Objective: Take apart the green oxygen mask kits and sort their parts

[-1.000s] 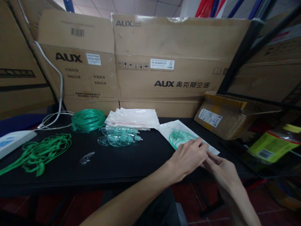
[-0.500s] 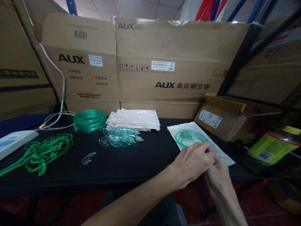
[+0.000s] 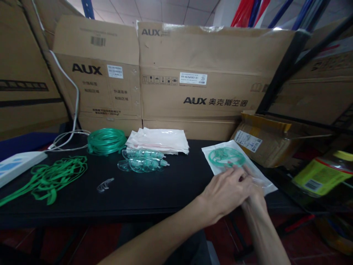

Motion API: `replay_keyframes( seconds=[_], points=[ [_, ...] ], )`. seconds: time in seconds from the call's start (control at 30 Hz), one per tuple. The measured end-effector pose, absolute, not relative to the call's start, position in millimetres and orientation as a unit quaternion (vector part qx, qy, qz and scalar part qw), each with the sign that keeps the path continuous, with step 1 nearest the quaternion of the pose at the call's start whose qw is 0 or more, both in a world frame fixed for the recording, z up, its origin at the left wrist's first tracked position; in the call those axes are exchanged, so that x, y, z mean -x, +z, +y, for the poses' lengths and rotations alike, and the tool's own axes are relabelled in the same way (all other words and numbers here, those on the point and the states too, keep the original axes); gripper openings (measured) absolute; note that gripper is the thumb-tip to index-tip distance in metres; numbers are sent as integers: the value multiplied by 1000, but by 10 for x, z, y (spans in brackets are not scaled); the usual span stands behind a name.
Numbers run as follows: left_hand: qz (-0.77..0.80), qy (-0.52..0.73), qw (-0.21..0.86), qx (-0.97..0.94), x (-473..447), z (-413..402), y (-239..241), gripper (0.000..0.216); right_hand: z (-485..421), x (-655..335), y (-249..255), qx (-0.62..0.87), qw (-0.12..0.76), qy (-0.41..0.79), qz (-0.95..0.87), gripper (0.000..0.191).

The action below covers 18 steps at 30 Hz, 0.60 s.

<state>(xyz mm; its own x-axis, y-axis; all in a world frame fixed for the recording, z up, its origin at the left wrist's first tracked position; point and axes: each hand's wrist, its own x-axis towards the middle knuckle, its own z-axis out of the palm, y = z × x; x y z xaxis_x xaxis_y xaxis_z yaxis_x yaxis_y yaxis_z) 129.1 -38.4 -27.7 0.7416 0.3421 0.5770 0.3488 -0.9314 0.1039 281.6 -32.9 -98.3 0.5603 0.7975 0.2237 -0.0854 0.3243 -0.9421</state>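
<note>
A sealed white pouch (image 3: pixel 234 162) with coiled green tubing inside lies on the black table (image 3: pixel 154 191) at the right. My left hand (image 3: pixel 227 191) lies over its near edge with the fingers stretched flat on it. My right hand (image 3: pixel 255 193) is mostly hidden behind the left one, also at the pouch's near edge; its fingers do not show. Further left lie clear green masks (image 3: pixel 143 162), a stack of white pouches (image 3: pixel 160 140), a coil of green tubing (image 3: pixel 106 140), green straps (image 3: pixel 55 178) and a small clear clip (image 3: pixel 104 184).
Large AUX cardboard boxes (image 3: pixel 193 77) wall off the back of the table. A tilted cardboard box (image 3: pixel 261 141) sits at the right by a black rack post (image 3: pixel 284 70). A white device (image 3: pixel 16 165) and white cable (image 3: pixel 74 110) are at the left. A yellow-labelled bottle (image 3: pixel 320 173) lies far right.
The pouch has slid rightward and away from me on the table. Both hands followed it, the right one tucking in behind the left.
</note>
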Motion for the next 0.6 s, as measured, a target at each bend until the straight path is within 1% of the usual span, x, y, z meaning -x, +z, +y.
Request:
replay_keyframes(
  seconds=[0.13, 0.27, 0.3, 0.37, 0.4, 0.47, 0.53, 0.6],
  points=[
    [-238, -305, -7, 922, -1263, -270, -286, 31, 38, -2992, -661, 512, 745, 308, -295, 27],
    [-281, -309, -18, 909, -1225, -209, -383, 28, 0, -3163, -500, 549, 718, 317, -287, 4],
    [-288, -311, -21, 905, -1220, -202, -407, 28, -119, -3185, -500, 559, 713, 309, -290, 4],
    [-296, -313, -27, 902, -1217, -197, -439, 28, -438, -3212, -513, 580, 708, 275, -295, 14],
    [-297, -313, -29, 902, -1219, -196, -446, 30, -603, -3221, -507, 589, 711, 243, -298, 17],
    [-293, -310, -34, 904, -1233, -189, -441, 34, -858, -3240, -429, 608, 717, 154, -304, 17],
    [-286, -307, -39, 907, -1262, -169, -411, 38, -931, -3274, -247, 631, 703, 36, -325, 20],
    [-278, -304, -44, 910, -1310, -131, -367, 42, -794, -3331, 2, 681, 610, -90, -396, 33]
  ],
)
